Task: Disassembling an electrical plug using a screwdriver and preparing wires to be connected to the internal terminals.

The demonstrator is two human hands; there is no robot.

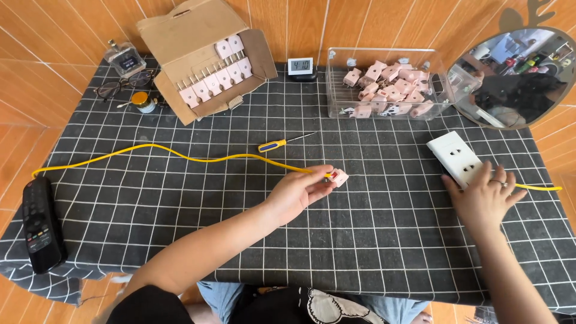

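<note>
My left hand (298, 191) pinches a small pink plug (339, 177) fixed to the end of a yellow cable (180, 155) that runs left across the table. My right hand (483, 198) rests flat on the near end of a white socket block (454, 156) at the right, fingers spread; another stretch of yellow cable (540, 188) leaves from under it toward the right edge. A screwdriver (282, 143) with a yellow and blue handle lies just beyond the left hand.
A dark checked cloth (360, 240) covers the table. At the back stand a cardboard box of pink plugs (207, 60), a clear bin of pink plugs (387, 84), a small digital clock (300, 67), glasses (123, 84) and a round mirror (519, 75). A black remote (41, 225) lies far left.
</note>
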